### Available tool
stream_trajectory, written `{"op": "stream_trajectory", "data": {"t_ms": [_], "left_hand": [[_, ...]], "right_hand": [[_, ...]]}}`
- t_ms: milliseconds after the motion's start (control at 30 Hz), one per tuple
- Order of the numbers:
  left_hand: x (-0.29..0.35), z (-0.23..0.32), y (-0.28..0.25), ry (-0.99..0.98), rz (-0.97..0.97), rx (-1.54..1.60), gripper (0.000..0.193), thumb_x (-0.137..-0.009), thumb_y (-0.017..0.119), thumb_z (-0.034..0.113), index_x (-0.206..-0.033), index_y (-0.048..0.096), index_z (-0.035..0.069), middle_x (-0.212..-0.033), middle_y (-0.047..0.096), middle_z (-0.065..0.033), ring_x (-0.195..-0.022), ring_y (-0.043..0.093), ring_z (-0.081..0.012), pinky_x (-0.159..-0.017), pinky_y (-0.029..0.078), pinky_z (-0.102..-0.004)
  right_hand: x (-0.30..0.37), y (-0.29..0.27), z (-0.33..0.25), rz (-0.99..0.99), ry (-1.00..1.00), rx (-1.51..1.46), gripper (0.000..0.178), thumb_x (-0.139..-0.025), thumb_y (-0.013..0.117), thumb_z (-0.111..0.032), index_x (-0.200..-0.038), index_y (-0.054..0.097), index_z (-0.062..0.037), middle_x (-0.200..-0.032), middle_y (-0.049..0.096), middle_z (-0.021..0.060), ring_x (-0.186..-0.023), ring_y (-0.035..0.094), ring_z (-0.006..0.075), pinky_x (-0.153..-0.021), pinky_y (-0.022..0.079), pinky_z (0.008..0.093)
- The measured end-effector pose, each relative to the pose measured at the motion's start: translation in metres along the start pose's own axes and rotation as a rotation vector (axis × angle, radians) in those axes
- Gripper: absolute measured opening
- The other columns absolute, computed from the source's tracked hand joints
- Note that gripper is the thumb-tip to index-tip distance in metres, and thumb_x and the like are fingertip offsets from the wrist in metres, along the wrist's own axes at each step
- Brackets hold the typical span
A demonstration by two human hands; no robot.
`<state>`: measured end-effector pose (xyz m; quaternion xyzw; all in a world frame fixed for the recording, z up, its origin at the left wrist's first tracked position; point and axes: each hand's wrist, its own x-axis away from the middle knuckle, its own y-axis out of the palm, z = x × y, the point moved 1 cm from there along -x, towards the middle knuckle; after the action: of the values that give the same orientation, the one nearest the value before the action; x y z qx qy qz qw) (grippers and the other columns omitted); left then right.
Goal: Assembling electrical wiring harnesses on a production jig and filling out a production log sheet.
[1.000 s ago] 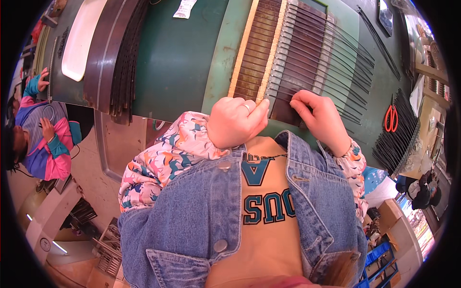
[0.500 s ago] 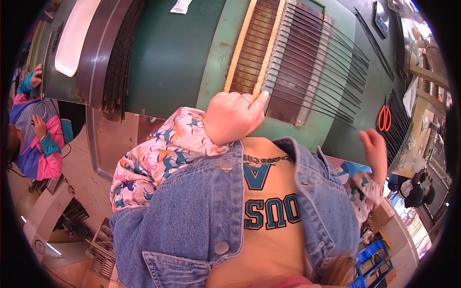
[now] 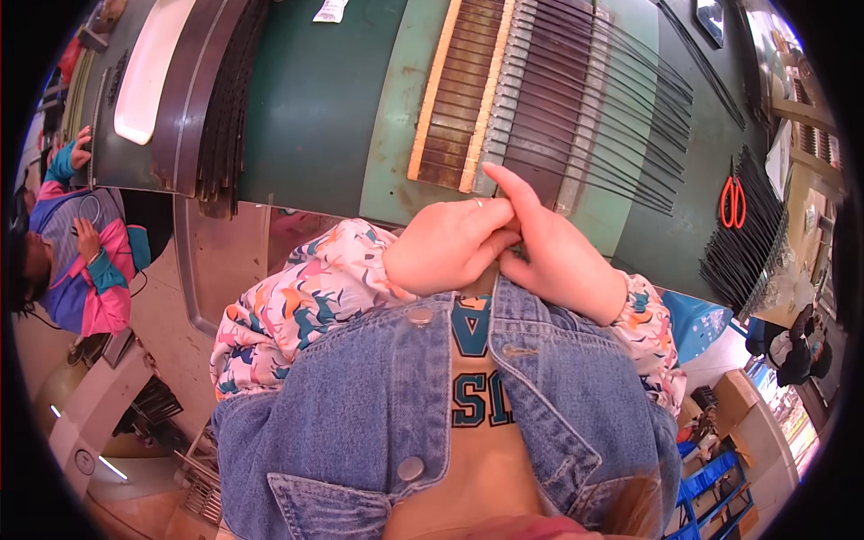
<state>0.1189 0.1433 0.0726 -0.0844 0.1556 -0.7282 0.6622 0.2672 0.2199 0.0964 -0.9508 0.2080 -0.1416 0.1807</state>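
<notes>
In front of my chest, my left hand and my right hand meet at the table's near edge. The left fingers are curled in a pinch. A long finger of my right hand reaches up toward the near end of a slotted jig, its thumb bent in against my left fingers. What lies between the hands, if anything, is too hidden to make out. The jig has dark slots between two pale strips. Beside it, a row of thin black rods fans out to the right over a dark plate.
Red-handled scissors lie by a heap of black rods on the right. Long dark strips and a white tray are at the left. Another person works at the far left. A small white packet lies at the back.
My right hand has come in from the right to meet my left hand. My left hand has drawn back slightly toward my chest, off the jig's near end.
</notes>
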Motion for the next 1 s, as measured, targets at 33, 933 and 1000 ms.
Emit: {"op": "stream_trajectory", "data": {"t_ms": [33,933,1000], "left_hand": [[0.003,0.001,-0.003,-0.007,0.002,-0.001,0.014,-0.088,0.06,0.019,-0.095,0.058,0.007,-0.082,0.064,-0.0114,-0.071,0.064,-0.0316,-0.06,0.051,-0.0398],[-0.001,-0.025,-0.013,0.152,0.234,-0.819,0.031,-0.073,0.07,0.014,-0.104,0.07,0.01,-0.057,0.048,0.0014,-0.051,0.051,-0.0143,-0.048,0.042,-0.029],[-0.003,-0.025,-0.012,0.171,0.241,-0.799,0.031,-0.073,0.07,0.014,-0.104,0.07,0.01,-0.057,0.048,0.0014,-0.051,0.051,-0.0145,-0.048,0.041,-0.0292]], "right_hand": [[0.002,-0.004,-0.003,-0.005,0.0,-0.005,0.071,-0.077,0.064,-0.005,-0.139,0.03,-0.0048,-0.089,0.063,0.0206,-0.08,0.064,0.0367,-0.067,0.051,0.0408],[0.032,-0.096,0.044,0.105,0.483,0.279,0.029,-0.086,0.063,-0.022,-0.076,0.062,0.005,-0.056,0.053,0.0099,-0.052,0.049,0.0141,-0.05,0.04,0.0323],[0.096,-0.144,0.067,0.23,0.809,0.33,0.031,-0.086,0.065,-0.024,-0.078,0.062,0.0055,-0.056,0.051,0.0073,-0.054,0.046,0.0127,-0.051,0.039,0.0321]]}}
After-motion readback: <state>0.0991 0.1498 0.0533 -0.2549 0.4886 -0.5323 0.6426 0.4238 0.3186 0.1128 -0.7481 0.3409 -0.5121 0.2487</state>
